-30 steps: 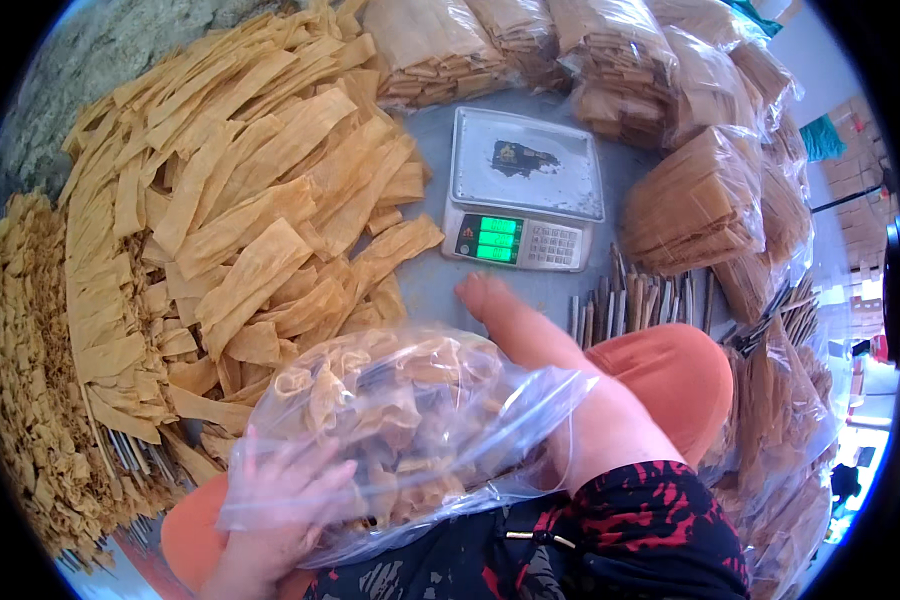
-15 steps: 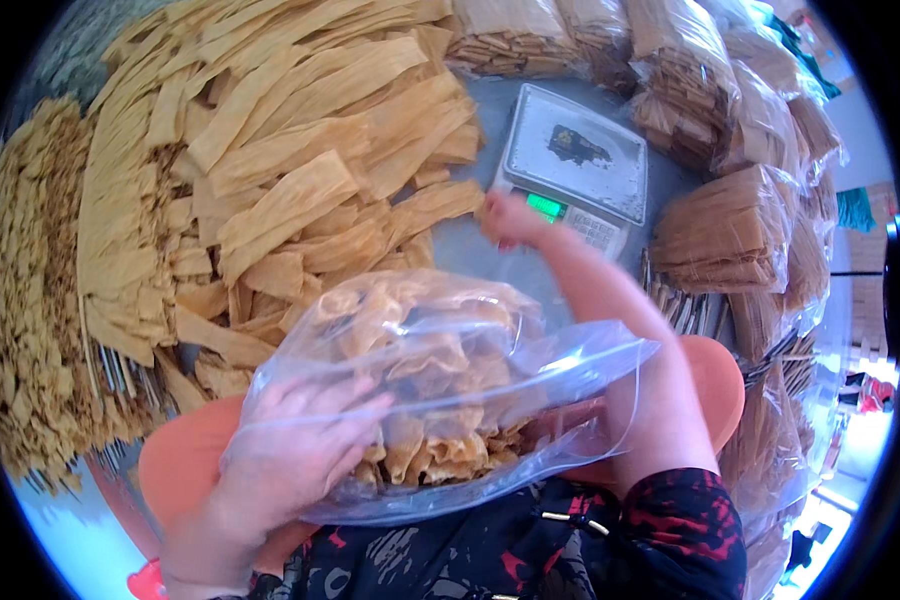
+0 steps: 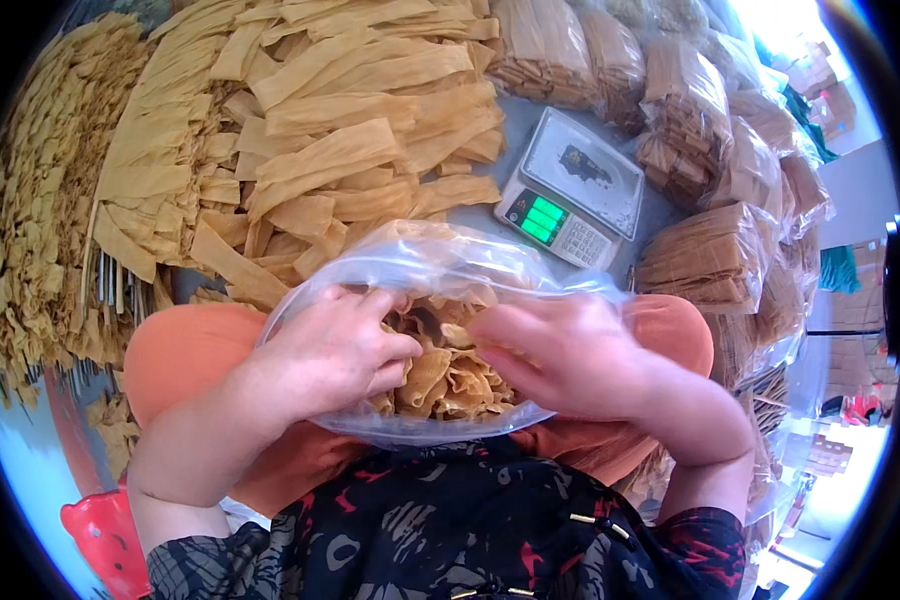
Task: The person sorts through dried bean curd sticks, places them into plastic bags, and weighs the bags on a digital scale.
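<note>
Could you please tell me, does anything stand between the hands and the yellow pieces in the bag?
Nothing visible does. The bag is open, and the left hand and right hand are at its mouth, beside the exposed pieces.

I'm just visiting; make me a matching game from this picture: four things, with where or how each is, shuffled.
1. Scale
2. Clear plastic bag
3. Flat yellow strips
4. Red object

A. Lying in a broad heap left of the scale
B. In the picture's lower left
C. Display lit green
D. Open, with the left hand and right hand at its mouth

Pairs: 1-C, 2-D, 3-A, 4-B
</note>
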`<move>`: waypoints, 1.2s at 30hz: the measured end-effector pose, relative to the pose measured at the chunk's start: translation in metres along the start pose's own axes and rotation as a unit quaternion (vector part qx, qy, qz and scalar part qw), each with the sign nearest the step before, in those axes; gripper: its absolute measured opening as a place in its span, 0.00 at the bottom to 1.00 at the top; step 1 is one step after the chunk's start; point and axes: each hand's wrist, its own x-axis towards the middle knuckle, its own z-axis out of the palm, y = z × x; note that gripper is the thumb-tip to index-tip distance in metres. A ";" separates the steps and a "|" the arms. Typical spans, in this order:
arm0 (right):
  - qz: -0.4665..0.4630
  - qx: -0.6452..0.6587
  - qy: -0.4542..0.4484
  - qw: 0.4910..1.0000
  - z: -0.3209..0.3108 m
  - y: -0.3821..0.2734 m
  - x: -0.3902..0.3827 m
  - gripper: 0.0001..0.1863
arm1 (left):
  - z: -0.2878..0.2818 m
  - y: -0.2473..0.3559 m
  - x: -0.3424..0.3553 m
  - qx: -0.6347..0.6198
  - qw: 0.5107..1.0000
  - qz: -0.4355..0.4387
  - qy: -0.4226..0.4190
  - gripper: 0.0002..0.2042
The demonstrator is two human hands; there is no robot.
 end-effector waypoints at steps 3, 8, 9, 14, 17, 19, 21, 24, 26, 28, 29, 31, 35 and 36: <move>0.053 -0.051 -0.004 0.997 0.053 0.005 0.007 0.07 | -0.002 -0.001 -0.002 -0.006 1.000 0.014 -0.017 0.13; 0.021 -0.054 -0.050 0.997 0.081 0.006 0.030 0.10 | -0.012 0.000 -0.005 0.021 0.997 0.010 -0.068 0.11; 0.020 -0.057 -0.051 0.997 0.085 0.011 0.034 0.10 | -0.011 -0.001 -0.005 0.021 0.998 0.010 -0.065 0.11; 0.069 -0.140 -0.123 0.980 0.099 0.008 0.053 0.14 | -0.013 -0.007 -0.006 -0.003 0.996 -0.001 -0.085 0.11; 0.098 -0.073 -0.094 0.988 0.093 0.002 0.054 0.13 | -0.017 -0.005 -0.009 -0.017 0.997 -0.011 -0.078 0.11; 0.088 -0.044 -0.118 0.988 0.087 0.011 0.051 0.11 | -0.011 -0.007 -0.010 -0.001 0.998 0.006 -0.066 0.12; 0.072 -0.084 -0.104 0.988 0.098 0.016 0.044 0.10 | -0.008 -0.008 -0.010 0.019 0.998 0.028 -0.055 0.12; 0.061 -0.152 -0.098 0.982 0.107 0.013 0.046 0.09 | -0.006 -0.007 -0.011 0.019 0.997 0.042 -0.060 0.12; 0.035 -0.148 -0.116 0.982 0.111 0.014 0.053 0.08 | -0.001 -0.008 -0.012 0.023 0.999 0.043 -0.015 0.10; 0.061 -0.122 -0.098 0.986 0.112 0.012 0.051 0.08 | -0.005 -0.002 -0.015 0.028 0.998 0.042 -0.025 0.11; 0.079 -0.091 -0.090 0.989 0.113 0.007 0.050 0.09 | -0.006 0.000 -0.017 0.025 0.998 0.032 -0.037 0.12; 0.085 -0.100 -0.068 0.989 0.114 0.012 0.054 0.11 | -0.005 0.000 -0.016 0.024 0.998 0.044 -0.036 0.13; -0.065 -0.163 0.043 0.983 0.124 0.041 0.063 0.15 | -0.003 0.014 -0.017 0.057 0.997 0.038 0.029 0.15; 0.018 -0.138 -0.063 0.988 0.106 0.024 0.061 0.16 | -0.003 0.021 -0.021 0.079 0.995 0.025 0.052 0.16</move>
